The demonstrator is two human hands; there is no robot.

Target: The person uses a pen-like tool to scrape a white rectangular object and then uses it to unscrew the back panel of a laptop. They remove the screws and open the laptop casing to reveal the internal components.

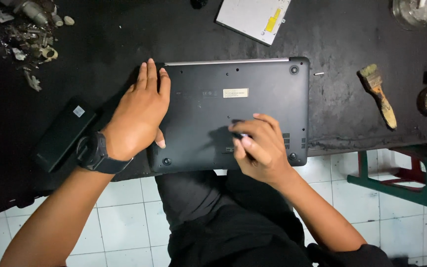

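Lying upside down at the frame's centre, the laptop (233, 109) looks stiff, smooth and fairly heavy. Your left hand (139, 116) presses flat, fingers together, on its left edge; your right hand (260, 148) pinches a small tool (240, 136). Grip the edges.

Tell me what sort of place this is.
Probably an electronics repair bench. A laptop lies bottom up on a worn black worktable, a removed drive above it, small loose parts piled at the far left, and a dusting brush to the right.
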